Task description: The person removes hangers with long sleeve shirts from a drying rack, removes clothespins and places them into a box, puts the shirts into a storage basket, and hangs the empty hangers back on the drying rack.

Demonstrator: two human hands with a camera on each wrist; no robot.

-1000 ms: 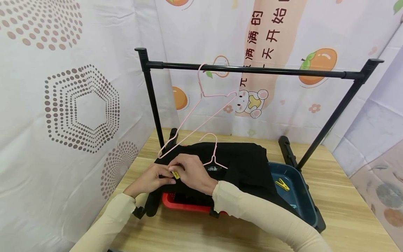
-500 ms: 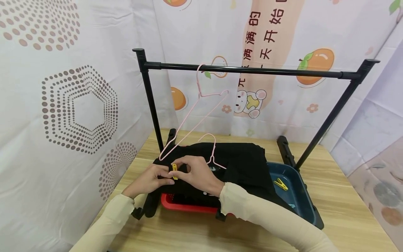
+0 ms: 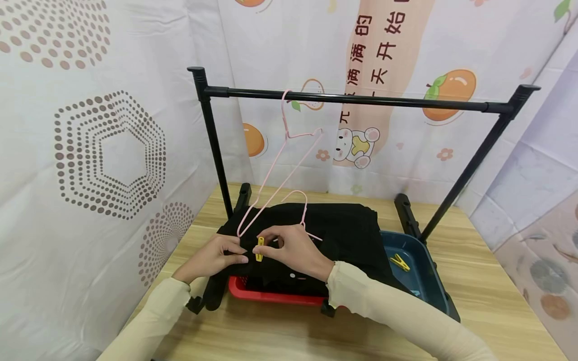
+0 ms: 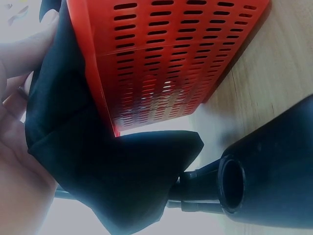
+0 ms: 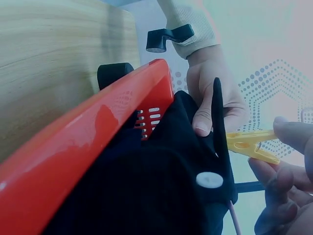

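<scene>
My left hand (image 3: 217, 256) grips the edge of a black garment (image 3: 343, 220), which is draped over a red basket (image 3: 280, 297). Between thumb and fingers, my right hand (image 3: 295, 250) pinches a yellow clothespin (image 3: 260, 249) by its handle ends. In the right wrist view the nose of the clothespin (image 5: 249, 142) meets the garment's edge, close to the left thumb; whether it bites the cloth is hidden. One pink hanger (image 3: 273, 168) hangs from the rail, its lower corner just above my left fingers. Another pink hanger (image 3: 304, 205) lies on the garment, partly covered by my right hand.
A black rack rail (image 3: 379, 100) spans above the table on two slanted posts. To the right, a dark blue tray (image 3: 435, 271) holds another yellow clothespin (image 3: 399, 262) and a small light-blue item. Patterned curtains stand behind and to the left.
My right hand has moved right with the clothespin, which has turned more upright. The hanging hanger has swung, its lower corner coming down toward my left hand. The left hand keeps its grip.
</scene>
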